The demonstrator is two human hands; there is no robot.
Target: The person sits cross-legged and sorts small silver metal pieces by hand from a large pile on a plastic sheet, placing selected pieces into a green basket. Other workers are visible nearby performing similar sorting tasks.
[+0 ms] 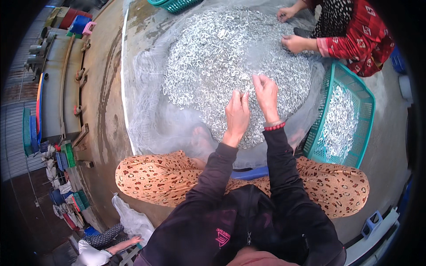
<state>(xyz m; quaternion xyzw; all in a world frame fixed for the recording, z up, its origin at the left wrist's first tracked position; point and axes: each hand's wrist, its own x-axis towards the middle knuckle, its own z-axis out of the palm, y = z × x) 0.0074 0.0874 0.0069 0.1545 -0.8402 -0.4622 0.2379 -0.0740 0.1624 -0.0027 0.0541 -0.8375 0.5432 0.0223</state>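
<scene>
A wide heap of small, curled, silvery-white pieces that look like little fish (213, 57) lies spread over a pale mesh net (148, 84) in front of me. Over the near part of this heap, my left hand (237, 116) has thumb and fingers pinched together. Close beside it on the right, my right hand (266, 94) also pinches, its fingertips almost meeting those of the left. Whatever sits between the fingertips is too small to make out. A red beaded bracelet (275, 127) circles my right wrist.
At my right stands a green plastic basket (370, 102) partly filled with the same silvery pieces. Across the heap, a co-worker in a red patterned sleeve (341, 46) has both hands at its far right edge. Another green basket (179, 5) is at the top. A person's arm (124, 244) shows lower left.
</scene>
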